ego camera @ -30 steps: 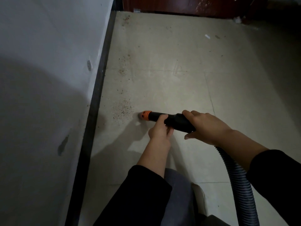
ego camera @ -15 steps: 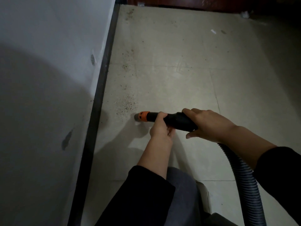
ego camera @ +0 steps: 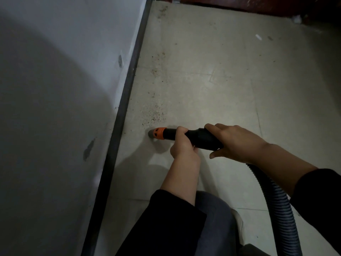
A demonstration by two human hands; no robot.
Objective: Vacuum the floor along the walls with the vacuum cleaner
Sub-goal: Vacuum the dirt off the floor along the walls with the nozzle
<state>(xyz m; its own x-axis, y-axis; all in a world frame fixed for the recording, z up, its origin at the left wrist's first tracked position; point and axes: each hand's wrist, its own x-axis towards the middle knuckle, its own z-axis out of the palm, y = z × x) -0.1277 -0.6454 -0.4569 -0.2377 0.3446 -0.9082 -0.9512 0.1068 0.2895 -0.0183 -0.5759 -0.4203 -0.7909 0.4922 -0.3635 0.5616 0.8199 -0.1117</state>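
A black vacuum nozzle (ego camera: 199, 138) with an orange collar (ego camera: 159, 133) lies low over the pale tiled floor (ego camera: 212, 93), its grey tip pointing left toward the dark baseboard (ego camera: 125, 100). My left hand (ego camera: 183, 146) grips the tube just behind the collar. Further back, my right hand (ego camera: 238, 143) grips the thicker black handle. A ribbed grey hose (ego camera: 276, 206) runs from the handle down to the lower right. A patch of dark crumbs (ego camera: 155, 113) lies just beyond the tip.
A white wall (ego camera: 60, 89) with scuff marks fills the left side. More specks (ego camera: 156, 71) trail along the baseboard toward a dark red wooden base (ego camera: 239, 4) at the far end. A white scrap (ego camera: 258, 36) lies at the far right. My knee (ego camera: 212, 228) is below.
The nozzle tip has slid left, closer to the baseboard, now just below the crumb patch. Both hands kept their grip and moved with it.
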